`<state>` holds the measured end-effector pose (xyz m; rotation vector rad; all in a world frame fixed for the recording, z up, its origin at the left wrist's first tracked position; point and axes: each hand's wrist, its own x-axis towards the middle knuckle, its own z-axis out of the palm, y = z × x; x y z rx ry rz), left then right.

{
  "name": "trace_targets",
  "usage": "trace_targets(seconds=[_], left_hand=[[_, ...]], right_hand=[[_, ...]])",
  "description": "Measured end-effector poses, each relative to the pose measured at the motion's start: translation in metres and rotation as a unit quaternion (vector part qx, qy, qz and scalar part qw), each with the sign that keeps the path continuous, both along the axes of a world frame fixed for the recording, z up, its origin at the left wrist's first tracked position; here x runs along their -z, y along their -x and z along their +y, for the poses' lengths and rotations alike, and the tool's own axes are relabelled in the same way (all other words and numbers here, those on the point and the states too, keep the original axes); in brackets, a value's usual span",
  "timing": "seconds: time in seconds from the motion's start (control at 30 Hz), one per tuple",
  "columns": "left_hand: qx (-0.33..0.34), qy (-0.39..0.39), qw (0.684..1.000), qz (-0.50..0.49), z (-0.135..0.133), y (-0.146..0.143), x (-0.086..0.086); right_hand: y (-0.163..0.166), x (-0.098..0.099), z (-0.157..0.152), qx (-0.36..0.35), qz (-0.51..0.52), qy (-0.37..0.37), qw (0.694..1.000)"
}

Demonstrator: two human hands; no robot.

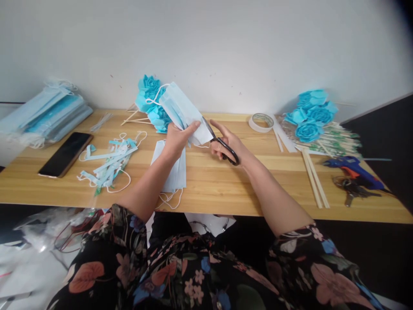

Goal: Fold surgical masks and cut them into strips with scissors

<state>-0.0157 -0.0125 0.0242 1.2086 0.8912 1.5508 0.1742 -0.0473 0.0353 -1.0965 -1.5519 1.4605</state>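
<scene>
A light blue face mask [182, 106] is pinched in my left hand [180, 137], tilted above the table with a white ear loop hanging off its far left corner. My right hand [227, 144] grips black-handled scissors [229, 151], index finger stretched forward. The scissor blades lie along the right end of the mask; whether they are cutting through it is hard to make out. Beneath my left forearm, more face masks [176, 174] lie on the wooden table [213, 189]. Cut mask strips and ear loops [112, 163] are heaped to the left.
Left: a stack of masks [54, 114] and a phone [66, 154]. Blue paper-like flowers [150, 97] stand behind my left hand. Right: a tape roll [260, 122], more blue flowers [311, 116], wooden sticks [314, 178], a blue glue gun [353, 170] and keys [350, 191].
</scene>
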Motion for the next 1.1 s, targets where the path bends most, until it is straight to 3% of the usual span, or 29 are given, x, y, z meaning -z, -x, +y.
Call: trace_targets(seconds=[0.53, 1.1], left_hand=[[0.018, 0.013, 0.999, 0.025, -0.0028, -0.0024, 0.0014], [0.021, 0.017, 1.000, 0.001, -0.0014, -0.0005, 0.0048]], right_hand=[[-0.0044, 0.0065, -0.0004, -0.018, -0.026, -0.039, 0.999], [0.0010, -0.0024, -0.0080, 0.000, -0.053, -0.060, 0.997]])
